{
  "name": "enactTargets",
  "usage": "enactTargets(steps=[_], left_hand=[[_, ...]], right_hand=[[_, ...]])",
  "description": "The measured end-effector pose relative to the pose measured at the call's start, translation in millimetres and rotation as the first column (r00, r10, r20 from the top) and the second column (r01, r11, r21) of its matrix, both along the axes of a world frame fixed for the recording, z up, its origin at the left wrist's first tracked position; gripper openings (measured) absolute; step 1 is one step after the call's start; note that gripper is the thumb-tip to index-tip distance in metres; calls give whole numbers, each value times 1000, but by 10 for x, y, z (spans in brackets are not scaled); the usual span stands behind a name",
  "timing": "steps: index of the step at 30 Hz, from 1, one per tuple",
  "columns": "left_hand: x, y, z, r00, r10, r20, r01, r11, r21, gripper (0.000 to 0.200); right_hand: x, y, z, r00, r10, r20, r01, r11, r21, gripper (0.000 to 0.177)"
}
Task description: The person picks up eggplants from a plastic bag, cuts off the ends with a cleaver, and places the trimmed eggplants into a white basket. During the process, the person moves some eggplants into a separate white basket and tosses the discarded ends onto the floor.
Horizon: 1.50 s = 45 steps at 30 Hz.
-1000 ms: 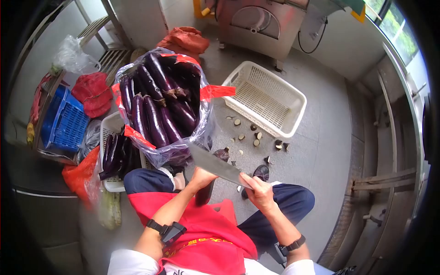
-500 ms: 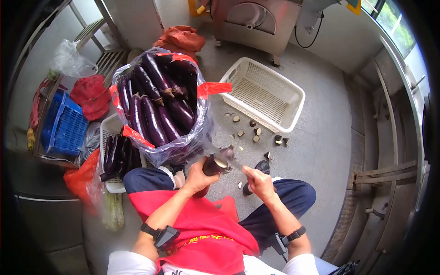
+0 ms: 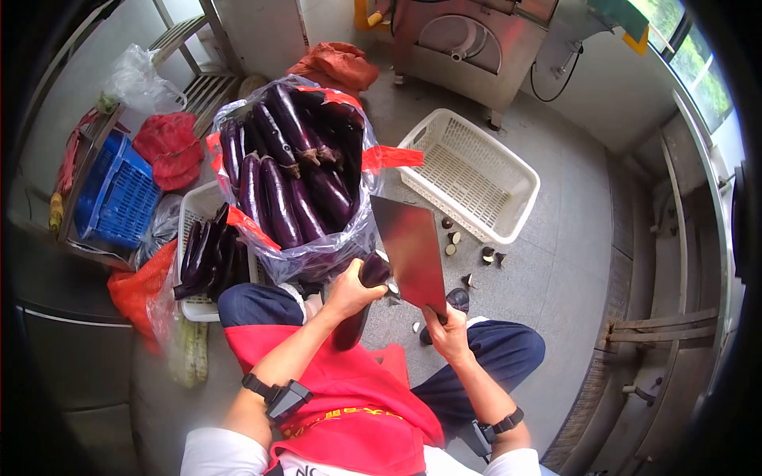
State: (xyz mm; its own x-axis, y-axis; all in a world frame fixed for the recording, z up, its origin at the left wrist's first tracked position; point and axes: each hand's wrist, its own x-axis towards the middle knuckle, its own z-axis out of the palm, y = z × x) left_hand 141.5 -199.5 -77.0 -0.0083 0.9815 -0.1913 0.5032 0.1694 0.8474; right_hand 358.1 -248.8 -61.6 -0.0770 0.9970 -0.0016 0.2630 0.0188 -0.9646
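Observation:
My left hand (image 3: 352, 292) is wrapped round a dark purple eggplant (image 3: 349, 329), held over my lap with one end pointing away from me. In my right hand (image 3: 448, 333) is the handle of a cleaver (image 3: 411, 252). Its broad blade is raised, flat side towards me, just right of the eggplant's far end. Pale cut flesh shows beside the blade, partly covered by it. Ahead stands a plastic-lined bag (image 3: 371, 214) full of whole eggplants (image 3: 278, 198). Cut-off eggplant ends (image 3: 451, 249) lie scattered on the floor beyond the blade.
A white basket (image 3: 524, 206) stands on the floor ahead right. Another white crate (image 3: 189, 213) with eggplants (image 3: 208, 258) is at my left. Nearby are a blue basket (image 3: 131, 208), red sacks (image 3: 168, 151) and a steel machine (image 3: 476, 59). A rack lines the right wall.
The cleaver has turned from edge-on and blurred to broad side showing, raised beside the eggplant. The end piece at the eggplant's tip has come away. The view has shifted slightly.

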Motion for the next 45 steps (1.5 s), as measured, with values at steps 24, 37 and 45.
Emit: enactTargets(steps=[24,37,45], left_hand=[[-4127,-1052,-785,-290,581,760,-905,93,-416,71],[-3352,1009,255,813,523,256,-580,685,441,20],[-2514,1961,-138,604,87,-792,-429,873,-231,90]], right_hand=[[105,286,-517,959,-256,-122,217,940,-263,15],[-165,623,-596,956,-272,-105,229,923,-310,15],[-153,575,-469,953,-274,-128,219,918,-332,14]])
